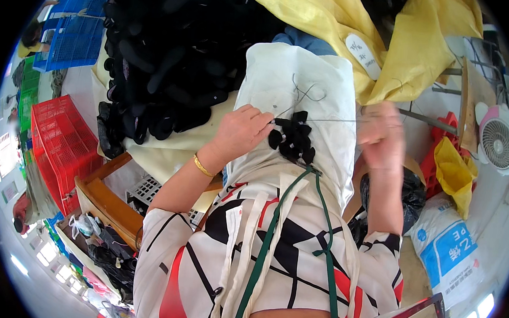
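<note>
Black cluster [292, 137], a bunch of small soft rounded lobes with a few bright specks, lay on the white cloth [329, 157] over the person's lap. The left hand [245, 130] was curled in a narrow pinch at the cluster's upper left edge. The right hand [381, 134], blurred, was closed on a thin dark thread [334, 120] that ran straight across from the cluster; its exact finger positions could not be told. Loose thread ends curled above the cluster on the smooth, lightly creased cloth. Farther out lay a heap of matte black, round-ended pieces [168, 56], crinkled yellow sheeting [421, 47], and a latticed red plastic crate [62, 143].
</note>
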`<state>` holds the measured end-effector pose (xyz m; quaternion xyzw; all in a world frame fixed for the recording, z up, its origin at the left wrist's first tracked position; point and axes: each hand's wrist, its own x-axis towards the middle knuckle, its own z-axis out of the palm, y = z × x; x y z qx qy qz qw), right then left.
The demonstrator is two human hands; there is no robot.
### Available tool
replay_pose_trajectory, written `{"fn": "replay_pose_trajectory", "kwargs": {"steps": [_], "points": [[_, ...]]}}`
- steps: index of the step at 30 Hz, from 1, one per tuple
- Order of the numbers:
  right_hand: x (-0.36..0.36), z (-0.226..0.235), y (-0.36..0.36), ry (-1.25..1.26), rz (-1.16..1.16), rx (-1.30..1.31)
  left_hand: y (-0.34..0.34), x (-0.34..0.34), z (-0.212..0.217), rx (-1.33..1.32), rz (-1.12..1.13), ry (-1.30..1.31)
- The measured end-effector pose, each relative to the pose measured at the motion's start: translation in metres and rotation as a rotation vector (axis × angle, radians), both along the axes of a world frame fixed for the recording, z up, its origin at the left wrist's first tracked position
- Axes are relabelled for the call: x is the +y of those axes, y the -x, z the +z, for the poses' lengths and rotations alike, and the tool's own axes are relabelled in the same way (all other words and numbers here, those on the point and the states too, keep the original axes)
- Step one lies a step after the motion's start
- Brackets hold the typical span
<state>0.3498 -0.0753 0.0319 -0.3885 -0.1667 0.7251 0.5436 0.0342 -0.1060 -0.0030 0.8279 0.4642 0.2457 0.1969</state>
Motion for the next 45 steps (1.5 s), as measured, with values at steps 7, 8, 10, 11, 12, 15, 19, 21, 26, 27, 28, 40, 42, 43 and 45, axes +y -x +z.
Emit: {"fn": "replay_pose_trajectory", "kwargs": {"steps": [7, 8, 10, 11, 12, 15, 19, 21, 26, 27, 28, 40, 42, 43, 45], "points": [[0.036, 0.020, -0.198, -0.413, -1.082, -0.537, 0.040, -0.001, -0.029, 0.066, 0.154, -0.052], [0.034, 0.009, -0.199, -0.419, -1.056, -0.567, 0.041, 0.001, -0.033, 0.038, 0.166, -0.012], [0.035, -0.007, -0.164, -0.405, -0.930, -0.687, 0.029, -0.001, -0.043, -0.024, 0.199, 0.079], [0.032, -0.012, -0.129, -0.388, -0.843, -0.760, 0.022, -0.001, -0.037, -0.082, 0.204, 0.145], [0.030, -0.015, -0.080, -0.233, -0.711, -0.807, 0.015, 0.003, -0.034, -0.162, 0.203, 0.215], [0.002, -0.049, 0.008, -0.182, 0.117, -0.860, 0.001, 0.003, -0.036, -0.409, 0.167, 0.377], [0.001, -0.056, 0.084, -0.570, 0.685, -0.948, 0.002, 0.011, -0.030, -0.609, 0.071, 0.638], [0.005, -0.063, 0.095, -0.488, 0.639, -0.966, 0.014, 0.016, -0.046, -0.689, 0.218, 0.680], [0.006, -0.083, 0.084, -0.125, 0.446, -0.744, 0.124, 0.056, -0.165, -0.939, 0.915, 0.658], [0.006, -0.081, 0.082, -0.059, 0.415, -0.701, 0.154, 0.061, -0.197, -0.874, 1.097, 0.657], [0.006, -0.084, 0.079, -0.052, 0.400, -0.718, 0.179, 0.065, -0.220, -0.950, 1.234, 0.709], [0.004, -0.087, 0.070, 0.045, 0.339, -0.729, 0.219, 0.152, -0.275, -1.317, 1.478, 0.516], [0.003, -0.085, 0.069, 0.031, 0.261, -0.734, 0.179, 0.162, -0.211, -1.415, 1.246, 0.590], [0.001, -0.083, 0.068, 0.023, 0.221, -0.735, 0.160, 0.163, -0.169, -1.486, 1.140, 0.651], [0.001, -0.085, 0.061, -0.023, 0.167, -0.702, 0.146, 0.147, -0.116, -1.356, 0.781, 0.718]]}}
